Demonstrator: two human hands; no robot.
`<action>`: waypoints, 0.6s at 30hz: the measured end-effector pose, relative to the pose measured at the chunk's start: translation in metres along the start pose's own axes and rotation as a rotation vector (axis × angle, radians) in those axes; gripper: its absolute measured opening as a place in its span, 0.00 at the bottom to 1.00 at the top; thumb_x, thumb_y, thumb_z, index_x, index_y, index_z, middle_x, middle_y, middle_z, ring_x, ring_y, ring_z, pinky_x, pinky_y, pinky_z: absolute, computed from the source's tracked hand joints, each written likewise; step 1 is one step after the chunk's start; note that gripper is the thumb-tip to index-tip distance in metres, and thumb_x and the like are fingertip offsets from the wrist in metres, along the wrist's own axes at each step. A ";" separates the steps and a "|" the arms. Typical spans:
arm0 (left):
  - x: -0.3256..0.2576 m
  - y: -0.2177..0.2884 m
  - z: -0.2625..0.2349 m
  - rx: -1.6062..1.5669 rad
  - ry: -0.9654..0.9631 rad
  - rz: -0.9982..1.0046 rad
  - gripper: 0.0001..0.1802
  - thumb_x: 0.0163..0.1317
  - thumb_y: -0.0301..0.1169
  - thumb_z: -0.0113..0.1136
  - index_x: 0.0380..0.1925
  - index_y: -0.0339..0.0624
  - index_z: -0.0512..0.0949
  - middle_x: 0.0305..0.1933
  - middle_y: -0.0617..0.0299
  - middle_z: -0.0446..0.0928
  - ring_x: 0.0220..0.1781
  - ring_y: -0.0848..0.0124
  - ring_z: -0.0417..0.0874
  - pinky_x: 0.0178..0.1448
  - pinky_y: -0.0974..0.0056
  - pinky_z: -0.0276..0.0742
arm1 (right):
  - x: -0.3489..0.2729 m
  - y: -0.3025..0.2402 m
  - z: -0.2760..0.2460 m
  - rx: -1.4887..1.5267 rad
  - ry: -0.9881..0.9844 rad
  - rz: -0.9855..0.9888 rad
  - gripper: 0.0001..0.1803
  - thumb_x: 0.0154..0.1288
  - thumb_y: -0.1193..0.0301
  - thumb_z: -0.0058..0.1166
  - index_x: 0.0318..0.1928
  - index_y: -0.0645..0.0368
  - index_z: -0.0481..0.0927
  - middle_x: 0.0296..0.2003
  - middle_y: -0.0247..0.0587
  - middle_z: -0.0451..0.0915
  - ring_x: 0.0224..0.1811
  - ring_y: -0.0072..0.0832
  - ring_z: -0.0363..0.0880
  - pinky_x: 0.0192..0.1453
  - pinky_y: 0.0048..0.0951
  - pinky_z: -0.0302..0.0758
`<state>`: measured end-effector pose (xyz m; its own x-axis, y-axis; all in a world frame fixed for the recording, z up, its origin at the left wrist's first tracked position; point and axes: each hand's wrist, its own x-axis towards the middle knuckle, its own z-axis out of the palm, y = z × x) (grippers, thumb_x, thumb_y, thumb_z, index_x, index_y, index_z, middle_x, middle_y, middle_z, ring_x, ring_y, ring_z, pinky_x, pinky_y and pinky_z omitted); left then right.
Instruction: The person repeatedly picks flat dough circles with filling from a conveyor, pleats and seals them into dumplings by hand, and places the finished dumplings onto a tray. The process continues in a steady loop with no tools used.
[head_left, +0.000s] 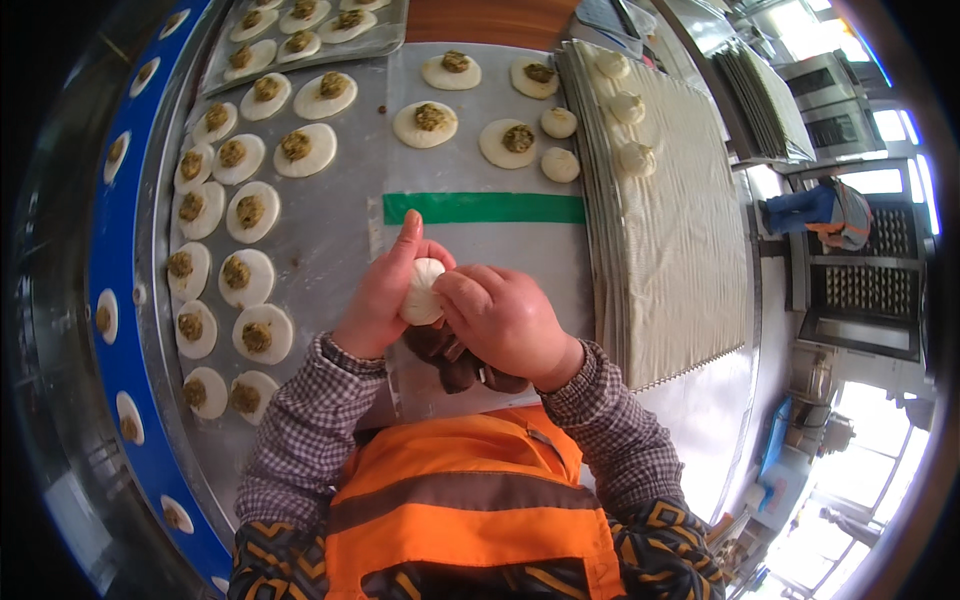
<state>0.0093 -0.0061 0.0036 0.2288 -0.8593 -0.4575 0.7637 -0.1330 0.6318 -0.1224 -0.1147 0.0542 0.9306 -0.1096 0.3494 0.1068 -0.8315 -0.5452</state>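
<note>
A pale, pleated bun (pixel 421 297) sits cupped in my left hand (pixel 375 305), whose thumb points up and away. My right hand (pixel 512 322) closes its fingertips on the bun's right side, where the folds gather. Any filling inside is hidden. Just beyond the hands, flat dough rounds topped with a brownish-green filling, such as one dough round (pixel 425 125), lie on the metal table. Two closed buns, including the nearer closed bun (pixel 560 165), rest beside the cloth-covered trays. Dark brown items (pixel 458 370), their kind unclear, lie below my hands.
Several filled rounds stand in columns on the left of the table. A blue conveyor belt (pixel 118 225) carries more. Stacked cloth-lined trays (pixel 690 250) hold three buns. A green strip (pixel 485 208) crosses the table. Far right, a person (pixel 840 213) is near a rack (pixel 868 290).
</note>
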 end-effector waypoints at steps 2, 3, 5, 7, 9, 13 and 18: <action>0.005 0.007 0.000 -0.017 -0.080 -0.150 0.37 0.68 0.67 0.38 0.32 0.42 0.76 0.25 0.64 0.77 0.20 0.74 0.80 0.20 0.69 0.77 | -0.001 0.006 -0.009 0.044 -0.035 0.002 0.14 0.55 0.75 0.62 0.43 0.59 0.78 0.31 0.45 0.79 0.31 0.45 0.80 0.34 0.37 0.79; 0.008 0.009 0.003 -0.047 -0.052 -0.203 0.37 0.67 0.67 0.38 0.34 0.42 0.76 0.24 0.63 0.78 0.18 0.72 0.79 0.19 0.68 0.77 | -0.001 0.009 -0.013 0.077 -0.053 0.015 0.13 0.54 0.75 0.62 0.42 0.59 0.78 0.32 0.45 0.79 0.31 0.45 0.80 0.34 0.37 0.79; 0.015 0.015 0.011 -0.093 -0.169 -0.281 0.37 0.68 0.67 0.38 0.35 0.41 0.76 0.27 0.63 0.78 0.23 0.72 0.81 0.24 0.68 0.80 | 0.000 0.017 -0.021 0.173 -0.119 0.056 0.13 0.54 0.75 0.62 0.41 0.59 0.78 0.32 0.46 0.80 0.31 0.45 0.80 0.35 0.38 0.79; 0.023 0.016 0.021 -0.148 -0.132 -0.226 0.37 0.69 0.66 0.36 0.36 0.40 0.76 0.31 0.61 0.79 0.29 0.72 0.82 0.33 0.67 0.81 | 0.002 0.029 -0.029 0.050 -0.107 -0.049 0.12 0.54 0.75 0.62 0.40 0.59 0.78 0.33 0.46 0.80 0.31 0.46 0.81 0.35 0.38 0.80; 0.033 0.007 0.033 -0.230 -0.025 0.020 0.38 0.71 0.65 0.33 0.36 0.39 0.76 0.38 0.58 0.80 0.39 0.69 0.83 0.45 0.64 0.82 | 0.002 0.040 -0.032 0.002 -0.082 -0.070 0.11 0.55 0.76 0.62 0.40 0.59 0.78 0.33 0.46 0.80 0.31 0.45 0.81 0.35 0.38 0.80; 0.065 -0.008 0.030 0.093 0.142 0.103 0.34 0.73 0.60 0.38 0.32 0.40 0.77 0.35 0.61 0.80 0.38 0.74 0.83 0.44 0.68 0.81 | 0.005 0.065 -0.022 0.058 0.003 0.088 0.10 0.56 0.76 0.61 0.40 0.60 0.79 0.31 0.45 0.80 0.31 0.41 0.82 0.34 0.37 0.79; 0.097 -0.008 0.010 -0.071 0.118 0.041 0.34 0.73 0.61 0.36 0.31 0.41 0.77 0.32 0.58 0.79 0.33 0.68 0.84 0.36 0.60 0.85 | 0.027 0.148 -0.037 -0.164 0.261 0.403 0.07 0.55 0.74 0.60 0.36 0.59 0.82 0.32 0.46 0.80 0.35 0.44 0.80 0.40 0.41 0.78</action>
<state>0.0199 -0.0932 -0.0395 0.3270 -0.7984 -0.5056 0.7921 -0.0603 0.6074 -0.0944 -0.2611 0.0111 0.7657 -0.5545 0.3259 -0.3187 -0.7672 -0.5566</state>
